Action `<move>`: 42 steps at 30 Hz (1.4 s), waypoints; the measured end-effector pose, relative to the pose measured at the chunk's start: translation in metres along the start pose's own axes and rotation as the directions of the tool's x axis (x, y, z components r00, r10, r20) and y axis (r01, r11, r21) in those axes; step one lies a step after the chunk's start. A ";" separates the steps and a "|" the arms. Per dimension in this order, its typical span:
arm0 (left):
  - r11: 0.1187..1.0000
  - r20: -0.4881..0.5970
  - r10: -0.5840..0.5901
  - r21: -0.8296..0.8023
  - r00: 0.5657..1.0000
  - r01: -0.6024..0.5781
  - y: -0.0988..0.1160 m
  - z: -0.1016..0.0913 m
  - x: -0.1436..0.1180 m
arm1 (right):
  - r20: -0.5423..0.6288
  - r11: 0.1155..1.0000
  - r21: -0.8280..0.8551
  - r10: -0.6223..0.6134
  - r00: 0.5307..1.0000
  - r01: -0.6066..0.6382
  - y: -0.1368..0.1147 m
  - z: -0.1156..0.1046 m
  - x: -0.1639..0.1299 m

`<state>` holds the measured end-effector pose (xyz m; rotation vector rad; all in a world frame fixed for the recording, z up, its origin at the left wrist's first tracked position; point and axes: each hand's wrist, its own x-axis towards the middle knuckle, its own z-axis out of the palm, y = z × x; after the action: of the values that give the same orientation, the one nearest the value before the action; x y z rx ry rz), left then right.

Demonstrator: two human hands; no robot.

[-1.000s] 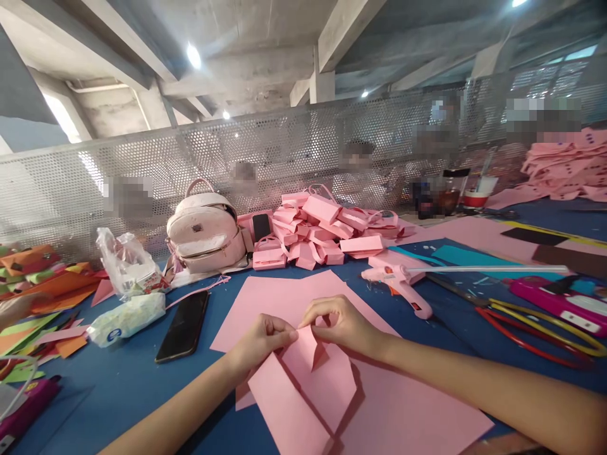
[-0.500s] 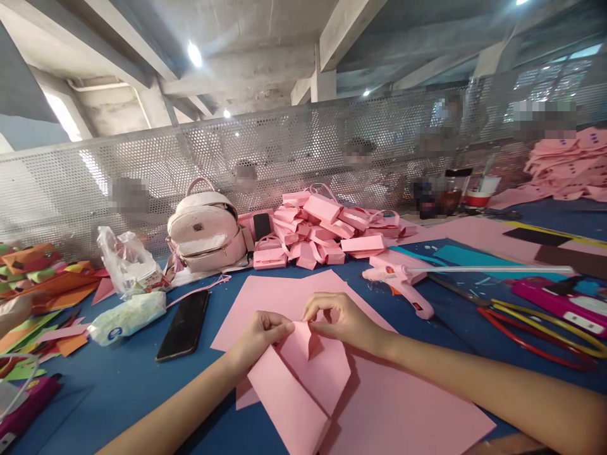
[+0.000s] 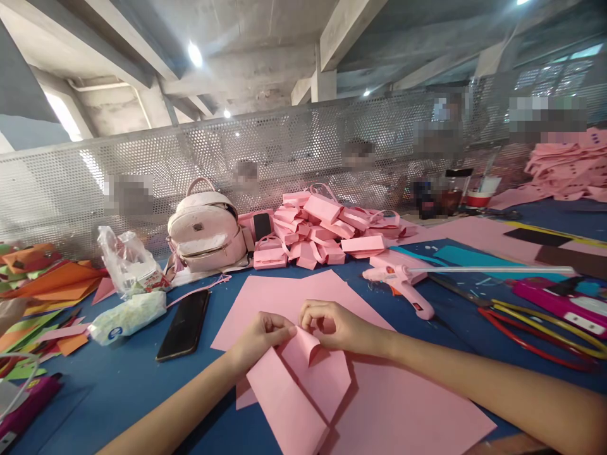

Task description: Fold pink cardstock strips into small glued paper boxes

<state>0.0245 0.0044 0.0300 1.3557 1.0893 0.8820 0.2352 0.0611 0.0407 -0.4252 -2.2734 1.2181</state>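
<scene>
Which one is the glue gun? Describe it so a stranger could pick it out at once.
Start at the heap of folded pink paper bags at the back of the blue table, beside the pale pink backpack. Just in front and to its right lies the glue gun, on its side. It is the only pink plastic tool with a trigger and handle, not paper.

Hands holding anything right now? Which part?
Both. Left hand and right hand pinch the top tip of the folded pink paper piece, where its point curls over.
</scene>
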 end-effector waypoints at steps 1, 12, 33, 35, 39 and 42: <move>1.000 -0.002 -0.006 -0.002 1.000 0.006 0.000 0.000 0.000 | 0.006 1.000 -0.001 0.001 1.000 -0.001 0.000 0.000 0.000; 0.990 -0.002 0.026 -0.136 1.000 -0.026 0.008 0.006 -0.002 | 0.005 0.997 0.026 0.070 0.998 -0.070 0.003 -0.004 0.000; 0.980 -0.489 0.190 0.048 0.851 -0.191 0.004 -0.006 0.001 | -0.095 0.963 0.157 0.236 0.967 -0.219 0.006 -0.002 0.001; 0.972 -0.489 0.233 0.083 0.841 -0.221 0.005 -0.006 0.000 | -0.084 0.954 0.194 0.248 0.965 -0.228 0.006 -0.002 0.001; 0.950 -0.474 0.312 0.130 0.823 -0.285 0.007 -0.003 -0.002 | -0.099 0.953 0.223 0.232 0.968 -0.206 0.005 -0.001 -0.001; 0.944 -0.464 0.330 0.145 0.822 -0.297 0.007 -0.003 -0.002 | -0.108 0.948 0.238 0.240 0.965 -0.210 0.004 -0.001 -0.001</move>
<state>0.0222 0.0042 0.0374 1.4333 1.2979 1.5027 0.2370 0.0629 0.0377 -0.6747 -1.9847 1.4935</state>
